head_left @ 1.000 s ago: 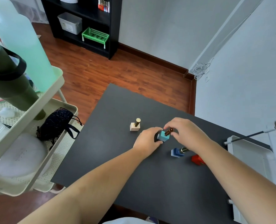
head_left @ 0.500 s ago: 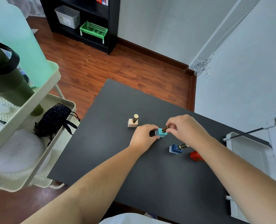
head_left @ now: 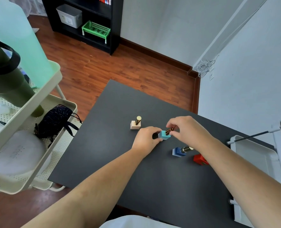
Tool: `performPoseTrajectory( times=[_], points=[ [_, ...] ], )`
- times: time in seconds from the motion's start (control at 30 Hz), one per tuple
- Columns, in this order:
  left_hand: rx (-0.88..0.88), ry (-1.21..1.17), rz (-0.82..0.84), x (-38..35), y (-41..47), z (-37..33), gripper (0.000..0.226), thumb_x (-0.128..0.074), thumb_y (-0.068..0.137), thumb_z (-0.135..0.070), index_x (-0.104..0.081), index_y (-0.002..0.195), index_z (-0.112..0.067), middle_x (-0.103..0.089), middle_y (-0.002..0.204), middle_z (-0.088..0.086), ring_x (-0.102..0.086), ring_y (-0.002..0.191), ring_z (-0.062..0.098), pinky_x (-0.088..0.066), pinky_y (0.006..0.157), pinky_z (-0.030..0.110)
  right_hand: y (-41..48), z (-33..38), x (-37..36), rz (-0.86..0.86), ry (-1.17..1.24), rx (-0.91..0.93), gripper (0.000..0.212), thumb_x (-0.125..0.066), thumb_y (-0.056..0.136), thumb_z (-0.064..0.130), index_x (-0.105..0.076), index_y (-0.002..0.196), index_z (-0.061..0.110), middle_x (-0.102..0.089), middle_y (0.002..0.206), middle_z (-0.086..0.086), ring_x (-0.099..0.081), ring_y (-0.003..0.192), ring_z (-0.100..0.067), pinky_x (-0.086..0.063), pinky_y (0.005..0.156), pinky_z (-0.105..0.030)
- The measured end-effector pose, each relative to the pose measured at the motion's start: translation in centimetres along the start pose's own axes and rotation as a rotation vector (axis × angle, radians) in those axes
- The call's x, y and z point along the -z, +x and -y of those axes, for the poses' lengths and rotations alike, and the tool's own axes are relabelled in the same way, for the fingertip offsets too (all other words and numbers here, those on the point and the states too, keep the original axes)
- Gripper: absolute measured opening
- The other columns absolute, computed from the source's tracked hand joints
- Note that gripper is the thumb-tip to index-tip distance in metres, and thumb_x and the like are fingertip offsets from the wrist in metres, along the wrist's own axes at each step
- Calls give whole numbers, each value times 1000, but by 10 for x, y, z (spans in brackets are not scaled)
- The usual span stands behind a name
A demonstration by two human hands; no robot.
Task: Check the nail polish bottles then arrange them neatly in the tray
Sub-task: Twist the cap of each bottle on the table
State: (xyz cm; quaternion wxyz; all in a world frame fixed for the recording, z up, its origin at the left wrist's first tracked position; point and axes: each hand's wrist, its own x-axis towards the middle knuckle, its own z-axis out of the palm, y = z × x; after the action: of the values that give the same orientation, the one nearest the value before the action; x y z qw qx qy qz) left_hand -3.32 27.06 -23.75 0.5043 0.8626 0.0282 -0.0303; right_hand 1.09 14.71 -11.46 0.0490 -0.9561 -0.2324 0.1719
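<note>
Gripping the teal bottle (head_left: 164,135) between them, left hand (head_left: 146,140) at base, right hand (head_left: 188,131) on cap.

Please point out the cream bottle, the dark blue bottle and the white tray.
cream bottle (head_left: 135,125), head view, on its square body.
dark blue bottle (head_left: 178,151), head view, on its square body.
white tray (head_left: 253,150), head view, on its bare floor.

Both forearms reach forward, bare. The left hand (head_left: 147,139) curls low, fingers pinched; the right hand (head_left: 188,130) arches above, fingertips (head_left: 171,127) pinched together.
</note>
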Motion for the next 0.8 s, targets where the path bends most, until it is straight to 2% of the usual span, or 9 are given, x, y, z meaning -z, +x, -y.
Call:
performPoseTrajectory(
  times=[0.07, 0.17, 0.23, 0.3, 0.4, 0.47, 0.57, 0.63, 0.8],
  points=[
    [-13, 1, -4, 0, -1, 0, 27, -69, 82, -17, -67, 110, -18, -69, 105, -2, -59, 93, 11, -44, 83, 22, 2, -1, 0, -20, -46, -32, 22, -66, 82, 34, -67, 95, 17, -72, 92, -4, -63, 81, -18, -54, 76, -32],
    [-24, -5, -12, 0, -1, 0, 27, -69, 83, -16, -67, 109, -18, -69, 104, -1, -59, 94, 12, -44, 82, 22, 0, 0, 1, -50, -42, -62, 36, -66, 76, 51, -64, 91, 18, -68, 82, 1, -63, 76, -16, -54, 70, -31],
    [-20, -8, -18, -1, -1, 0, 27, -69, 83, -16, -67, 110, -18, -69, 105, 0, -59, 93, 12, -44, 82, 22, 0, -2, 2, -35, 30, -32, 32, -71, 76, 40, -62, 102, 25, -67, 90, 5, -62, 81, -14, -53, 73, -29],
    [-16, -4, -16, -1, -1, 0, 28, -69, 83, -16, -67, 111, -18, -69, 105, 0, -59, 92, 11, -45, 83, 22, 2, -2, 1, -9, 16, -5, 22, -70, 78, 29, -66, 99, 23, -70, 91, 2, -62, 80, -14, -53, 75, -29],
    [-19, 6, -9, -1, -1, 1, 29, -69, 83, -17, -66, 112, -18, -69, 106, -2, -59, 94, 10, -47, 86, 24, 4, -3, -1, -32, -61, -52, 30, -65, 79, 45, -68, 85, 16, -70, 78, -1, -63, 71, -14, -55, 69, -30],
    [-21, 4, -7, -1, -1, 1, 29, -68, 83, -17, -67, 113, -18, -69, 107, -1, -59, 96, 12, -48, 87, 25, 2, -4, -1, -49, -41, -61, 35, -63, 78, 51, -65, 87, 18, -68, 76, 2, -62, 70, -13, -55, 67, -30],
    [-16, -4, -15, 0, -1, 1, 29, -69, 83, -16, -66, 112, -17, -69, 107, 0, -59, 96, 12, -47, 87, 24, -1, -4, 2, 2, 32, -11, 27, -69, 79, 33, -64, 103, 23, -67, 85, 6, -61, 77, -11, -52, 72, -27],
    [-11, 3, -16, -1, -1, 0, 30, -69, 83, -16, -66, 112, -17, -68, 108, 0, -59, 96, 12, -45, 85, 22, 0, -4, 1, 9, 11, -6, 22, -67, 82, 24, -67, 103, 18, -70, 86, 1, -62, 76, -13, -50, 73, -25],
    [-7, 8, -23, -2, -1, 0, 30, -69, 83, -17, -66, 113, -19, -69, 108, -1, -59, 95, 10, -44, 84, 20, -3, -3, 1, -1, 22, -8, 22, -65, 84, 25, -65, 104, 17, -70, 89, -1, -61, 79, -14, -51, 76, -27]
  ],
)
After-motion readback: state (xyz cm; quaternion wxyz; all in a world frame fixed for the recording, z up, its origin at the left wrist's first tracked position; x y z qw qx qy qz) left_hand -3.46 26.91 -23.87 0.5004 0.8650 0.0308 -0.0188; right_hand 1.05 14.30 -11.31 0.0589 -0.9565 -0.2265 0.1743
